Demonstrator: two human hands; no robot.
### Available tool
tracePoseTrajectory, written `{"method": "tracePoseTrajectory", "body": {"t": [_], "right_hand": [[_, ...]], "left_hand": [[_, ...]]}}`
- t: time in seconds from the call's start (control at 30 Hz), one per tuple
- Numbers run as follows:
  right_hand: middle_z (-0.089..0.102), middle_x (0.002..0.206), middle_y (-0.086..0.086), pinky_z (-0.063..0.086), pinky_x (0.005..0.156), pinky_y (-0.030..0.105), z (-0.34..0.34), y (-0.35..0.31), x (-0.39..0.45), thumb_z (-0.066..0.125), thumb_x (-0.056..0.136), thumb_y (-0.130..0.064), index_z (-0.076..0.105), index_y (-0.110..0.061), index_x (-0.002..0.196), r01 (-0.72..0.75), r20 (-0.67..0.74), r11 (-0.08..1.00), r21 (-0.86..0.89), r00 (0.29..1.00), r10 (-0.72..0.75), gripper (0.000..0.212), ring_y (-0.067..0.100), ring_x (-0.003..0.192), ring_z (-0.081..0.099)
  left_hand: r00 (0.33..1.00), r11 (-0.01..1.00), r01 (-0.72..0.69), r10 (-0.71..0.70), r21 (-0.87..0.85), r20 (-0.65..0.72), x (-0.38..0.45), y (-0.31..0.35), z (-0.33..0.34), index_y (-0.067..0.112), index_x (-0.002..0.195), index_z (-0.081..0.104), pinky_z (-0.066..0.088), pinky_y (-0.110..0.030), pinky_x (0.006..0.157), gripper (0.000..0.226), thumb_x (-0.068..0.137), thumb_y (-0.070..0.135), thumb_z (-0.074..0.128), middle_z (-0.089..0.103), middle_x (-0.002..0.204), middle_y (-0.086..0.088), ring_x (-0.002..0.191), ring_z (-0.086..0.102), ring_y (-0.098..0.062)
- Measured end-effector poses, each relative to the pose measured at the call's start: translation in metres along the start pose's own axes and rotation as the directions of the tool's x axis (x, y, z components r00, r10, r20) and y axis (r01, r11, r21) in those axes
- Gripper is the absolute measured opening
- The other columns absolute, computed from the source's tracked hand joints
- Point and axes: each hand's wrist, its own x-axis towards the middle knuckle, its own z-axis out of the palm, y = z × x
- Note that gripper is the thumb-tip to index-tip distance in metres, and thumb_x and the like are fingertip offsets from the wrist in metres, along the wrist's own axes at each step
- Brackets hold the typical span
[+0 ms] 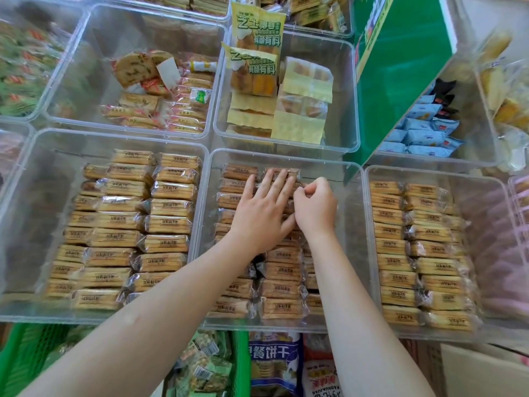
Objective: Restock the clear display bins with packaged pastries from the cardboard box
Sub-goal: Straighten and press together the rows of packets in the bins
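Flat and spread, the left hand (262, 209) presses palm-down on the packaged pastries (282, 272) in the middle clear bin (353, 253), fingers pointing toward its far edge. Beside it, touching, the right hand (315, 206) curls shut, fingertips pinching a wrapper edge near the far right of the rows. Both forearms reach in over the bin's near edge. Each pastry is a tan bar in clear film with dark print, its long axis running left to right, stacked in 2 visible columns.
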Motion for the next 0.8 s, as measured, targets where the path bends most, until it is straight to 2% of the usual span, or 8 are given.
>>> {"method": "tracePoseTrajectory", "body": {"t": [0.1,0.23,0.33,0.4,0.5,0.6,0.7,0.8], "right_hand": [[0.055,0.080,-0.003,0.036,0.058,0.019,-0.002,0.002,0.002,0.057,0.095,-0.014,0.053,-0.008,0.088,-0.009,0.005,0.998,0.061,1.000,0.009,0.010,0.011,0.072,0.051],[0.053,0.076,-0.002,0.031,0.054,0.016,0.000,0.002,-0.004,0.053,0.098,-0.014,0.049,-0.008,0.088,0.132,-0.021,0.986,-0.100,0.991,-0.135,0.012,0.002,0.066,0.045],[0.049,0.074,-0.006,0.028,0.052,0.014,0.003,0.000,-0.004,0.052,0.100,-0.014,0.050,-0.007,0.092,0.137,-0.031,0.977,-0.161,0.989,-0.144,0.010,0.001,0.065,0.043],[0.054,0.077,-0.005,0.037,0.057,0.017,0.003,0.002,0.000,0.056,0.099,-0.016,0.053,-0.007,0.093,0.058,-0.017,0.996,-0.061,0.998,-0.059,0.011,0.006,0.069,0.051],[0.066,0.094,-0.004,0.052,0.072,0.024,-0.003,0.007,0.004,0.063,0.096,-0.022,0.061,-0.013,0.100,-0.106,0.064,0.972,0.211,0.993,0.095,0.010,0.015,0.092,0.065],[0.065,0.107,-0.012,0.050,0.089,0.024,-0.007,0.016,-0.005,0.054,0.102,-0.025,0.062,-0.019,0.116,-0.168,0.075,0.909,0.380,0.986,0.150,0.018,0.010,0.110,0.062],[0.056,0.139,-0.008,0.037,0.115,0.033,-0.002,0.020,-0.024,0.039,0.107,-0.033,0.053,-0.023,0.138,-0.206,0.169,0.800,0.563,0.977,0.133,0.035,0.008,0.133,0.049],[0.038,0.150,-0.017,0.025,0.113,0.023,0.000,0.011,-0.038,0.029,0.110,-0.041,0.036,-0.025,0.154,-0.239,0.301,0.801,0.548,0.951,0.078,0.048,-0.002,0.138,0.033]], "left_hand": [[1.000,1.000,0.000,0.000,0.025,0.022,0.001,0.001,-0.001,0.020,0.161,-0.008,-0.008,-0.049,0.124,0.074,0.102,0.061,0.011,-0.010,0.169,-0.002,0.155,-0.010,-0.026],[0.998,0.999,-0.008,0.006,0.038,0.057,0.001,-0.001,-0.004,0.017,0.160,-0.011,-0.007,-0.049,0.125,0.077,0.098,0.061,0.002,-0.012,0.168,-0.005,0.155,-0.013,-0.030],[0.997,0.997,-0.014,0.008,0.078,0.076,0.002,0.001,-0.007,0.016,0.160,-0.010,-0.006,-0.051,0.125,0.077,0.098,0.060,0.000,-0.010,0.168,-0.007,0.155,-0.010,-0.031],[0.997,0.995,-0.008,0.000,0.103,0.077,0.004,0.001,-0.006,0.016,0.160,-0.010,-0.005,-0.053,0.124,0.076,0.100,0.060,0.002,-0.008,0.169,-0.007,0.155,-0.008,-0.031],[0.997,0.992,0.003,-0.013,0.130,0.078,0.004,0.003,-0.008,0.016,0.160,-0.012,-0.005,-0.054,0.124,0.073,0.102,0.059,0.005,-0.010,0.168,-0.007,0.155,-0.010,-0.030],[0.999,0.994,-0.014,0.009,0.106,0.052,-0.008,0.006,-0.009,0.015,0.156,-0.017,-0.008,-0.053,0.123,0.068,0.104,0.054,0.003,-0.016,0.167,-0.008,0.153,-0.019,-0.028],[0.999,0.996,-0.034,0.032,0.088,0.028,-0.037,0.007,-0.001,0.015,0.155,-0.015,-0.010,-0.050,0.124,0.065,0.102,0.050,-0.001,-0.014,0.166,-0.009,0.152,-0.021,-0.026],[0.998,0.997,0.014,-0.019,0.071,0.066,-0.048,0.008,-0.001,0.017,0.159,-0.008,-0.011,-0.050,0.124,0.068,0.101,0.050,-0.001,-0.014,0.167,-0.007,0.153,-0.020,-0.023]]}}
